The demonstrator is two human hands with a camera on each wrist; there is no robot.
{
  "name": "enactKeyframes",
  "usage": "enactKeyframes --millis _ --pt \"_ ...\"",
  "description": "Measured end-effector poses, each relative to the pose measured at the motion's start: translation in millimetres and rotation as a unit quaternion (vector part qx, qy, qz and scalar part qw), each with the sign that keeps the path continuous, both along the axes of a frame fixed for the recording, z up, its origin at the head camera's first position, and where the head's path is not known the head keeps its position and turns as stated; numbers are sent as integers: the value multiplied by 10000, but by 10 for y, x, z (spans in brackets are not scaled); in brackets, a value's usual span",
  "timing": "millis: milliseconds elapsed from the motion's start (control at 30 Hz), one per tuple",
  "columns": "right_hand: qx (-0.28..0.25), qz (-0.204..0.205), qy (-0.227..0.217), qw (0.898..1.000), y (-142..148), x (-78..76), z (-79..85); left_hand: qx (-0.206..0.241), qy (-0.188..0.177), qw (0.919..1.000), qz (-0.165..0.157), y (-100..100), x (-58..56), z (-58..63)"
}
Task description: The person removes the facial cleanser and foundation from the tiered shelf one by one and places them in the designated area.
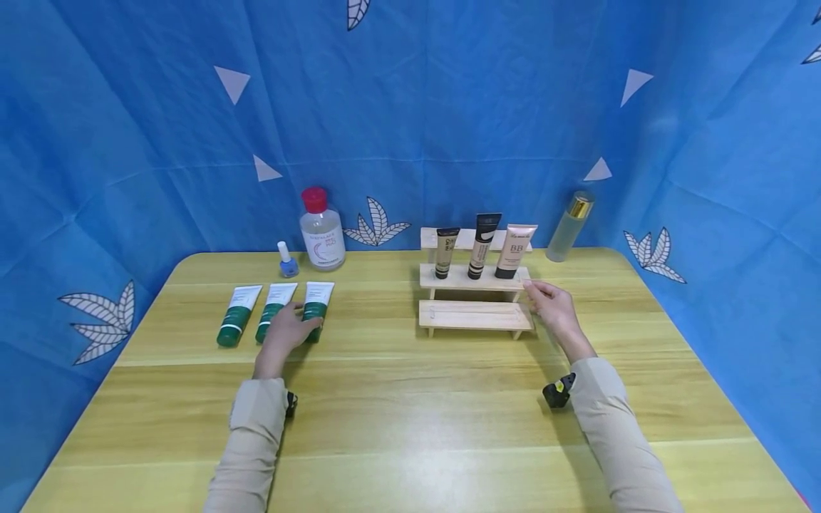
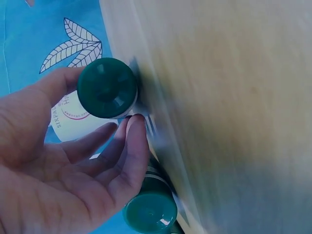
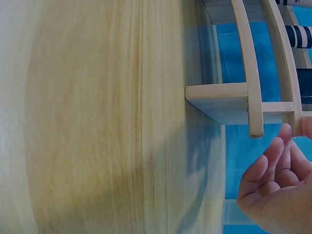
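Green-and-white plastic squeeze tube (image 1: 318,295): here it is, lying on the yellowish wooden table (image 1: 410,413), rightmost of three, green cap toward the person, flat white end toward the blue cloth backdrop (image 1: 410,107).
Long axis: front to back, far end slanting slightly right, much like the matching pair of tubes (image 1: 239,315) to its left.
Left hand (image 1: 288,329): reaching over from the near side, thumb on the tube's right, fingers bent on its left, and that's a light pinch near the cap.
Right hand (image 1: 553,308): forearm angled forward and inward, thumb and fingertips pinching the middle shelf's right end on the pale wooden tiered rack (image 1: 474,315).
Rack: long side running left to right, three slim cosmetic tubes (image 1: 484,246) standing on their dark caps.
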State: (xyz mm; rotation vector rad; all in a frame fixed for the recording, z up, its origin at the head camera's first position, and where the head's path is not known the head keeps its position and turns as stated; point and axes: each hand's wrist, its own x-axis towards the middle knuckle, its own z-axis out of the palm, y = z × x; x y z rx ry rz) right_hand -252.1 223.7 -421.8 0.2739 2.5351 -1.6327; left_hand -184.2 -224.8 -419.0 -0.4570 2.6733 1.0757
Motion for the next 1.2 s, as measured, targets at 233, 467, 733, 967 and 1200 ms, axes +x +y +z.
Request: enactKeyframes --millis 233,467,733,967,1200 --pt "12 22 30 10000 -7 2 -1 -24 393 9992 120 27 -9 4" --pt "-10 54 12 10000 -21 9 13 -176 1386 9891 475 153 -32 55" --pt "113 -7 152 9998 -25 37 13 210 2084 9772 350 467 -118 186" --pt "148 -43 132 9998 -10 28 11 531 2260 9725 -172 881 -238 278" --pt "168 25 232 9996 -18 25 -2 855 2575 9581 -915 1283 -394 317"
